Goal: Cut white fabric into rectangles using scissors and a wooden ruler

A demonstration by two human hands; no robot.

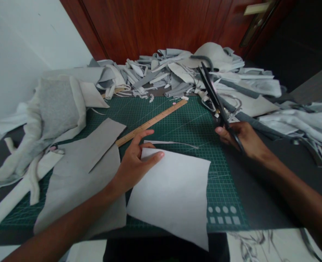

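My left hand (135, 163) pinches the upper left corner of a white fabric sheet (174, 196) that lies on the green cutting mat (177, 120); its index finger stretches toward a wooden ruler (150, 123). My right hand (243, 140) is closed round the handles of black scissors (212, 92), whose blades point away from me over the mat's right edge. A thin cut strip (174, 143) lies just beyond the sheet's top edge.
Grey fabric pieces (81, 171) cover the mat's left side. A folded grey and cream cloth (54, 109) lies at the far left. A heap of offcuts (183, 72) fills the back against a wooden door (163, 25). More cloth (300, 120) lies at the right.
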